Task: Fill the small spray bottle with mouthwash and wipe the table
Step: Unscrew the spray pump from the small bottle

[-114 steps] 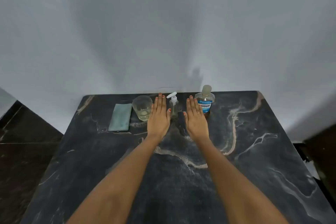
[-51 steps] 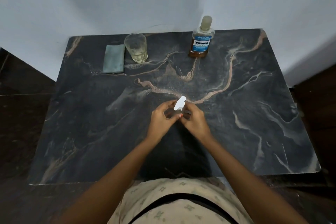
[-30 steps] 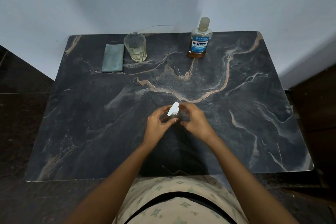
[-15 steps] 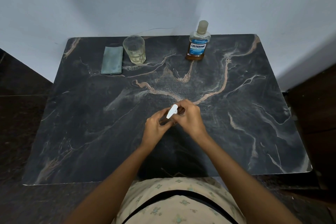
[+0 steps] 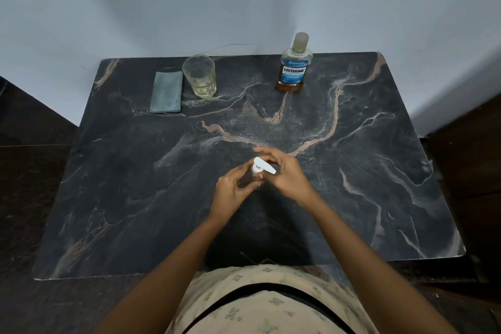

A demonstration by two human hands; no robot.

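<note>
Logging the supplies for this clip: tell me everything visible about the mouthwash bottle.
The mouthwash bottle is clear and plastic-looking, with a pale cap on and a blue label reading LISTERINE COOL MINT. Amber liquid shows below the label. It stands upright near the far edge of the table, right of centre, close to the wall. Only the table touches it.

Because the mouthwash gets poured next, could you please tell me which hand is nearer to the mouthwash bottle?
Right. The right hand lies almost straight toward the person from the mouthwash bottle; the left hand lies farther back and leftward. Both grip the spray bottle.
</note>
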